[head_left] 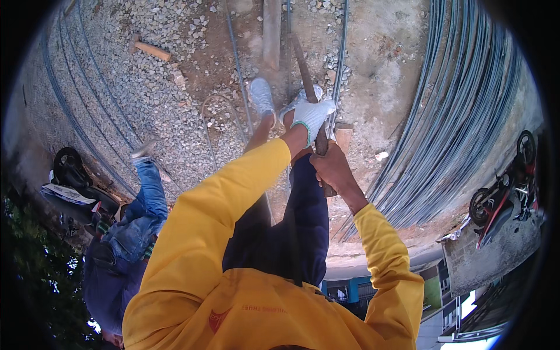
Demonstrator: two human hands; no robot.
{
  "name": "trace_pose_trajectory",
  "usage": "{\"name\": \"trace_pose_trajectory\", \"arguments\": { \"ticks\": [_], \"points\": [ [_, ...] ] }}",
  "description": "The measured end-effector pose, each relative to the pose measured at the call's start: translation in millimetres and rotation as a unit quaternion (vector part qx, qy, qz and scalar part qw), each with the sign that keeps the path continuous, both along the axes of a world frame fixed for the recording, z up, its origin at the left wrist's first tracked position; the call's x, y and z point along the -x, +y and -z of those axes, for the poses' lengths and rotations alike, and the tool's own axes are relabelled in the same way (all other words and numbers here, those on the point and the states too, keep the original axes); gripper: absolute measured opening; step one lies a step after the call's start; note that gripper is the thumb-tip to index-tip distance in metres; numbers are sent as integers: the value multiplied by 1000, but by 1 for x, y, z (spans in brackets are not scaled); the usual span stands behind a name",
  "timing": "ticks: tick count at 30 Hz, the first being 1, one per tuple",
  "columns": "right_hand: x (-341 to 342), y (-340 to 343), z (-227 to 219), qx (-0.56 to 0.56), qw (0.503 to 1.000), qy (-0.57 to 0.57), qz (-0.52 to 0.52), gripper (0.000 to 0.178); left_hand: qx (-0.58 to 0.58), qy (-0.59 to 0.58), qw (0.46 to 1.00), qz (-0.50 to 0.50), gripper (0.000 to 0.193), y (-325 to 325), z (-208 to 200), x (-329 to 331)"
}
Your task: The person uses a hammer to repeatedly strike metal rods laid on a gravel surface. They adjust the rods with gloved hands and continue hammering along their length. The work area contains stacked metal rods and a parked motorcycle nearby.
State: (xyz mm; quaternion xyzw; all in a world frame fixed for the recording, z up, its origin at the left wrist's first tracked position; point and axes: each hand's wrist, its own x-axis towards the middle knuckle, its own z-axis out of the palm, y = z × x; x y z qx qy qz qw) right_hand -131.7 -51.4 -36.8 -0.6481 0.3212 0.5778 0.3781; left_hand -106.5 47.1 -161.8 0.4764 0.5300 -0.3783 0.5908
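My left hand [314,116], in a white knitted glove with a green cuff edge, is closed around a long, dark brown, slightly curved bar [304,71]. My bare right hand [334,168] grips the same bar lower down, close to its near end. The bar points away from me between and past my shoes, its far end thin. Whether it is rusty metal or wood I cannot tell. A steel rod [340,64] runs along the ground just right of my left hand, and a small reddish wooden block [344,137] lies beside my hands.
Long steel bars [449,128] lie bundled at right. At far left are a hammer [151,50] on gravel and several thinner rods. A plank [272,35] lies ahead. Another person in jeans [146,198] is at left near a motorcycle [73,175]; more motorcycles [501,192] are at right.
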Motion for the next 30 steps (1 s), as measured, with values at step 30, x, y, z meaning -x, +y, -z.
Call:
{"name": "trace_pose_trajectory", "arguments": {
  "ticks": [30],
  "points": [
    [82, 39, 46, 104, 980, -89, -143, 51, -62, -68, 995, 42, 25, 17, 25, 73]
  ]
}}
